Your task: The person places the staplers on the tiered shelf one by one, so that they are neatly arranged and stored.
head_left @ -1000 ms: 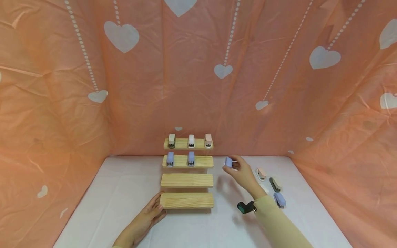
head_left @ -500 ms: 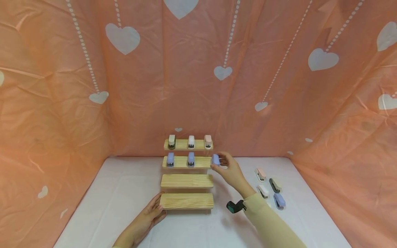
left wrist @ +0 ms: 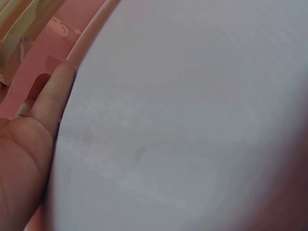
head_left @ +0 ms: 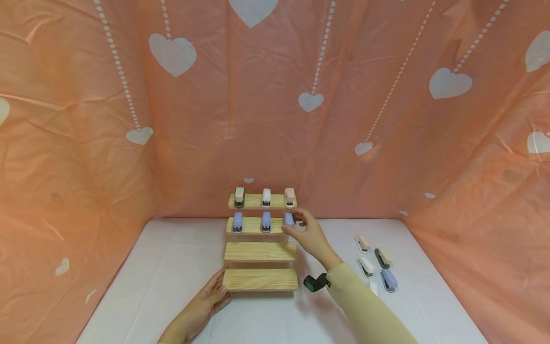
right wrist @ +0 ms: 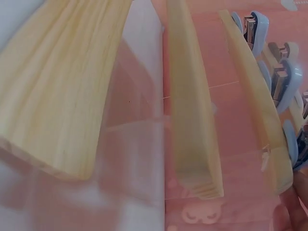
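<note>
In the head view, a stepped wooden display shelf [head_left: 260,280] stands in the middle of the white table. My right hand [head_left: 310,239] pinches a light purple mini stapler [head_left: 288,220] between thumb and fingers, at the right end of the second tier from the top. Two matching purple staplers, one at the left [head_left: 237,222] and one mid-tier [head_left: 266,221], sit on that same tier. Above them are a cream stapler [head_left: 239,197], a white stapler [head_left: 266,197] and a pink stapler [head_left: 290,197]. My left hand [head_left: 205,306] holds the left end of the bottom tier, thumb in front.
Right of the shelf lie several more staplers: a pink stapler [head_left: 362,242], a dark-based cream stapler [head_left: 382,258], a white stapler [head_left: 365,266] and a purple stapler [head_left: 388,280]. An orange curtain [head_left: 266,119] with hearts encloses the table's back and sides.
My right hand has carried the purple stapler leftward from beside the shelf to the second tier's right end. My left hand has kept its place.
</note>
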The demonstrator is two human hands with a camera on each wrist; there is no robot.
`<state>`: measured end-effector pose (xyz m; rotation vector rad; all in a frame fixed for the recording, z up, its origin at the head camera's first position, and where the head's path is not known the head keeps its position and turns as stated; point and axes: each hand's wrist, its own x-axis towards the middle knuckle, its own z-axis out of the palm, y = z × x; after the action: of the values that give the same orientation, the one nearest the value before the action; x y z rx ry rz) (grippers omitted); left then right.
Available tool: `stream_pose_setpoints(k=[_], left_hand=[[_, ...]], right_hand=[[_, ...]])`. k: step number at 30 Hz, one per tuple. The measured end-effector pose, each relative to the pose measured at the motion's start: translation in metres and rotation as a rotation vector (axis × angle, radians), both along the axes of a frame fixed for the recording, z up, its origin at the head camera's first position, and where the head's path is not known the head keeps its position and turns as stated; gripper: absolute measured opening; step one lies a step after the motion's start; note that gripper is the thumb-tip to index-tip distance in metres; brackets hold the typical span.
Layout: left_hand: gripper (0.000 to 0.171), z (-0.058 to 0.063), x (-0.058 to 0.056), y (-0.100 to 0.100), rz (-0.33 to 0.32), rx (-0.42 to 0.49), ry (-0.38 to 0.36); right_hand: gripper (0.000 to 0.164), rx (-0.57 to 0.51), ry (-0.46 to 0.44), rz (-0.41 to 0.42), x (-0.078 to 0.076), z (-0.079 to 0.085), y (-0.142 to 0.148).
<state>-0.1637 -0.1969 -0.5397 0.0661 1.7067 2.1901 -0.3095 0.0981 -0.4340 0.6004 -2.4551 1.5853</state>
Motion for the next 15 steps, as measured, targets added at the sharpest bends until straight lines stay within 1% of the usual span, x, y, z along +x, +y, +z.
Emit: stream_pose_setpoints(k=[5,15], left_hand=[[0.07,-0.0006,0.0,0.0006,-0.002,0.003,0.0],[0.07,-0.002,-0.0012,0.0001,0.001,-0.005,0.004]], right_hand=[[0.055,0.012,-0.033,-0.022,-0.0014,-0.0017,-0.0001],[0.057,-0.002,-0.076,-0.021,-0.0032,-0.0058,-0.0017]])
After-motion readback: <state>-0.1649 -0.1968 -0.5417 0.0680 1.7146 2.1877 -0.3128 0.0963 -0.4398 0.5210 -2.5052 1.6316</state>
